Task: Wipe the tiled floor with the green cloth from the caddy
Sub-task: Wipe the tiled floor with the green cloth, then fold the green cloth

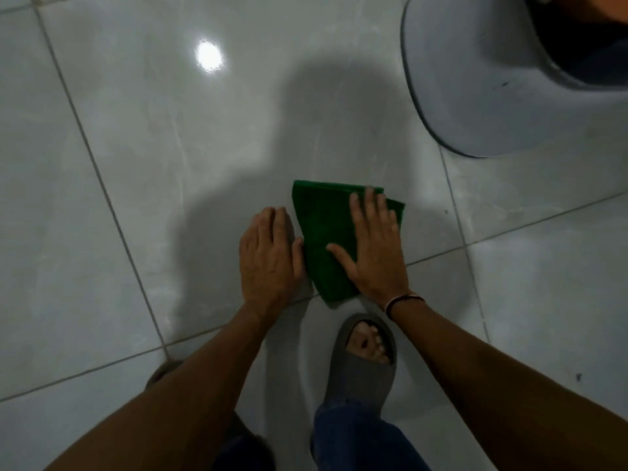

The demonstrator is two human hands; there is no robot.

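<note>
Our right hand [372,246] lies flat on the green cloth [331,239], palm down and fingers spread, pressing it to the floor and not pinching it; no fold is gathered between thumb and fingers. Our left hand [270,256] rests flat on the tile just beside the cloth's left edge, thumb touching or nearly touching the fabric, holding nothing. The cloth is folded into a rough wedge and sits across a grout line [509,232], straight ahead of our right slipper [365,362]. We judge it soft, light and limp, likely to bunch or skid under a loose palm, so broad pressure over its middle should serve better than an edge grip. The tiled floor [136,147] is pale, glossy and reflects a ceiling light [209,57]; it looks slick, possibly damp, though we cannot tell. A few dark specks mark the tile to the right. A grey rounded plastic fixture [475,96] stands at upper right, well apart from the cloth. The caddy is not in view.
</note>
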